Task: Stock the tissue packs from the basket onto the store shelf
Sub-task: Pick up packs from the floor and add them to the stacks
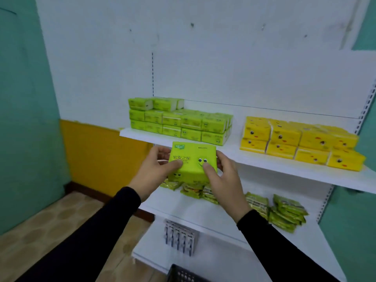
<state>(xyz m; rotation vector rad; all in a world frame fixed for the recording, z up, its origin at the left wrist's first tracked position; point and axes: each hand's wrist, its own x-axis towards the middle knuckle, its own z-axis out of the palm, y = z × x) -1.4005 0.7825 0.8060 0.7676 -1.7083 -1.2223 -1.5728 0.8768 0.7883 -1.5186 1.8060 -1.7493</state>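
**Green pack held in front of the shelf edge**

White shelving against a white back panel fills your view, with teal wall on both sides.

Between your hands sits one green tissue pack point(192, 162), its printed face with the cartoon eyes turned up toward you. Your left hand point(153, 171) grasps its left side, thumb laid across the top face and fingers curled round the far edge. Your right hand point(222, 177) grasps the right side the same way, thumb on the top face near the printed smile. The pack is off any surface, just in front of and slightly below the lip of the shelf point(284, 167).

Just beyond your grip, on that shelf, stands a stack of green packs point(179, 124), two full layers with a few more on top at the far left. To the right of your grip, well apart from that stack, lies a block of yellow packs point(299, 143), two layers high.

Beneath your hands, on the lower shelf point(203, 212), small green sachets point(193, 190) lie partly hidden by the held pack, and more of them point(284, 212) sit below and to the right of your right wrist. Under your forearms, a dark basket point(183, 274) shows only its rim at the bottom of the view. A card of small items point(180, 237) hangs under the lower shelf; it is too blurred to identify.
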